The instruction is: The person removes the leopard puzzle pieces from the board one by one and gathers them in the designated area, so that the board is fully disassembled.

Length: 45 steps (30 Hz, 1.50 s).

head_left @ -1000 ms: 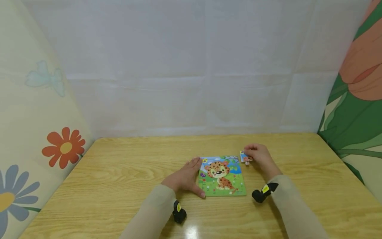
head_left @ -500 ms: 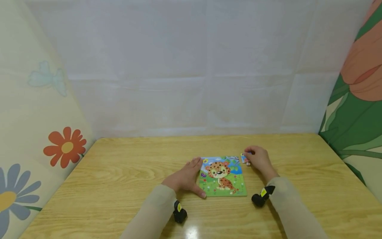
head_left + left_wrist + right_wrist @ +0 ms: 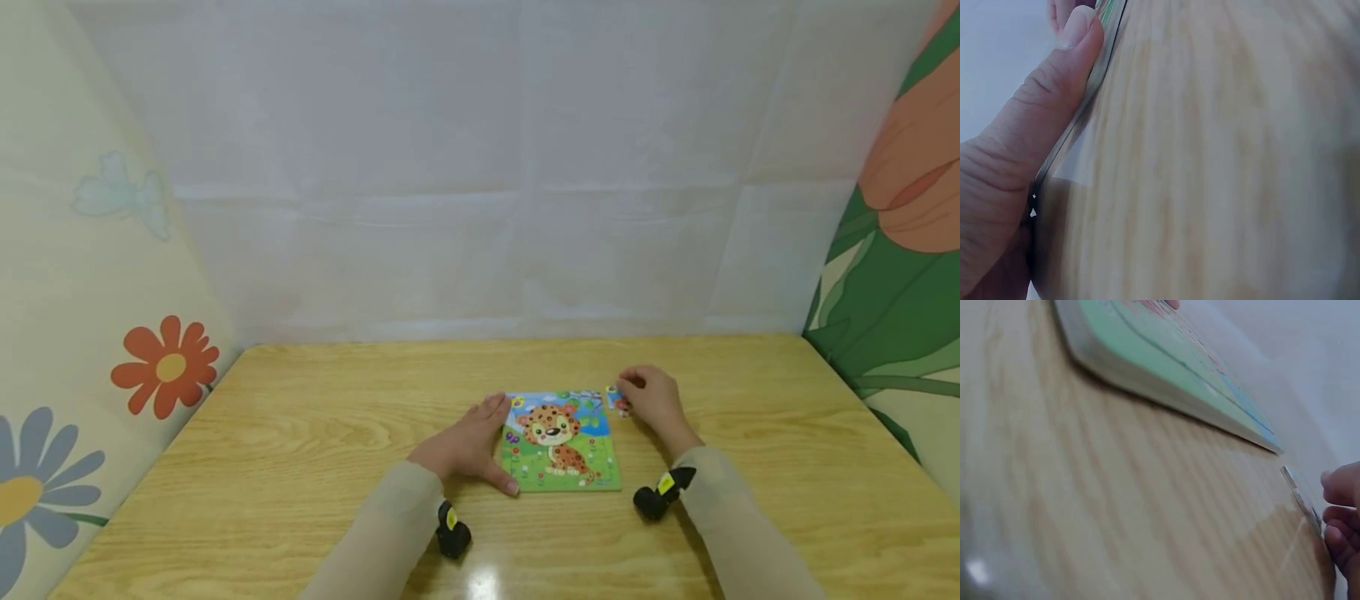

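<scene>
A square jigsaw puzzle board [image 3: 566, 454] with a cartoon leopard cub on green grass and blue sky lies flat on the table. My left hand [image 3: 468, 442] rests along its left edge, fingers extended towards the far corner and thumb at the near corner; the left wrist view shows that thumb [image 3: 1054, 87] against the board's side. Just off the far right corner, my right hand [image 3: 654, 400] pinches a small blue and orange puzzle piece [image 3: 613, 398] between thumb and fingers. From the right wrist, the piece [image 3: 1300, 495] appears almost edge-on and low over the wood, partly covered by the fingertips.
The wooden table [image 3: 315, 450] extends around the board on all sides. A white cloth [image 3: 480, 183] hangs behind it, and flower-printed panels [image 3: 165, 367] flank both sides. Black wrist cameras [image 3: 452, 533] are strapped to both sleeves.
The puzzle piece in my right hand has turned and shows narrower, a little lower and beside the board's corner. My left hand has kept its place on the board's edge.
</scene>
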Motion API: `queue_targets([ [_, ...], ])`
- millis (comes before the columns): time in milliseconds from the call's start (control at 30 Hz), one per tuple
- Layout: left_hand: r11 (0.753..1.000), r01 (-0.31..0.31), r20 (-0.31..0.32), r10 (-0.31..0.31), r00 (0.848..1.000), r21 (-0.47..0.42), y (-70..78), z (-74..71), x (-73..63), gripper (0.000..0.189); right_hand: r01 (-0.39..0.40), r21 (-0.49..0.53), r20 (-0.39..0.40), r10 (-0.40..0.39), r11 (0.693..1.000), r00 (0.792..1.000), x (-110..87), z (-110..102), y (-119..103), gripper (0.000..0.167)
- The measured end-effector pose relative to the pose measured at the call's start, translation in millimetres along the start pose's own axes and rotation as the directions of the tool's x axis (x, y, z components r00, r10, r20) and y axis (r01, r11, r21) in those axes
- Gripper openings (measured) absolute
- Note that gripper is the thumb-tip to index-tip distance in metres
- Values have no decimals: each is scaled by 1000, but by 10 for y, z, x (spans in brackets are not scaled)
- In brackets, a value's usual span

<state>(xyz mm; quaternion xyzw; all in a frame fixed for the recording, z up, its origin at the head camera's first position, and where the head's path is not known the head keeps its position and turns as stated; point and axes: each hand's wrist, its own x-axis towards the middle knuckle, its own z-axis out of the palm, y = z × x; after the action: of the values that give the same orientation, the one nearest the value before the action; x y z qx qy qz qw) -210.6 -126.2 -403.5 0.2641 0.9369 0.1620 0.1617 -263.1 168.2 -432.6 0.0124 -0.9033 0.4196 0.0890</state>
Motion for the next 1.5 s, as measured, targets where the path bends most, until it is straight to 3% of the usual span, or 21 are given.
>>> queue_targets([
  [267,1000,-5,-8,4,1000,-17,-14,0,2,128,-8,97,-65,15,995,998,-10,-3,-132,23],
  [500,1000,-11,-5,11,1000,-22,-18,11,4,128,-71,295,43,61,953,997,-85,54,-307,25],
  [700,1000,-16,-5,16,1000,-18,-16,22,0,128,-17,273,88,-7,962,996,-145,123,-466,27],
  [833,1000,-16,-5,16,1000,-22,-15,18,-4,128,-26,321,153,-25,947,988,-172,177,-526,29],
  [933,1000,-14,-4,14,1000,-27,-14,11,-5,128,37,306,189,-99,951,977,-186,235,-520,29],
  [1067,999,-11,-4,10,1000,-31,-16,6,2,128,134,199,235,-180,971,955,-194,333,-481,33],
  [1233,1000,-10,-2,10,1000,-29,-22,11,9,127,139,129,291,-171,982,941,-200,427,-480,40],
  [1500,1000,-22,-13,21,1000,-10,-24,9,5,127,208,100,307,-229,973,924,-196,475,-524,38],
])
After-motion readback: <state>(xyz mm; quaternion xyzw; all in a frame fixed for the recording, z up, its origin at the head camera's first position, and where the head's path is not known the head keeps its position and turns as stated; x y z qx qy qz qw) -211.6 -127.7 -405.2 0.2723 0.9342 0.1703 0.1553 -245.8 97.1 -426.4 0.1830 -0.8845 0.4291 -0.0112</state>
